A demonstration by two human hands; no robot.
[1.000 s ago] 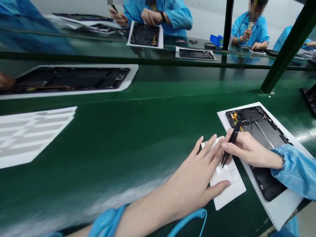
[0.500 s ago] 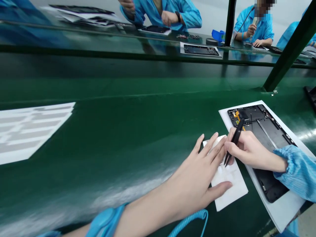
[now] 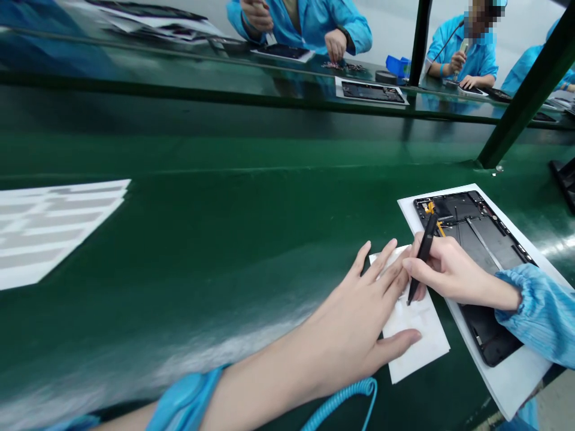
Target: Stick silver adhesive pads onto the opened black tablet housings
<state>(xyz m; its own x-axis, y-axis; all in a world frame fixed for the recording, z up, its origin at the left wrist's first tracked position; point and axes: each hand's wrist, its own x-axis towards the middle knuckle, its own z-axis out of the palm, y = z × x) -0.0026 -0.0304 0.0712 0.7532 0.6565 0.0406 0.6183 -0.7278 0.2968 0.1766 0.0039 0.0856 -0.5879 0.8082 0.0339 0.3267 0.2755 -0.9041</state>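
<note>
My left hand (image 3: 359,317) lies flat, fingers spread, over a small white sheet (image 3: 420,347) on the green bench. Beside it, my right hand (image 3: 442,266) grips black tweezers (image 3: 422,257); their tips touch or hover just over the sheet, and I cannot tell which. Under my right wrist lies an opened black tablet housing (image 3: 476,239) with orange flex cables, resting on a larger white sheet (image 3: 530,383). A blue wrist strap (image 3: 186,401) circles my left wrist, and a coiled blue cord (image 3: 339,407) runs near it.
White sheets with grey strips (image 3: 58,227) lie at the left. A slanting green post (image 3: 516,102) rises at the right. Across a raised ledge, co-workers in blue sit by another tablet housing (image 3: 372,91) and a blue bin (image 3: 398,64).
The tweezers' two tips, visibly apart before, now appear together. My left hand stays nearly still. Across the bench, a co-worker's hand has moved down to small parts on the table.
</note>
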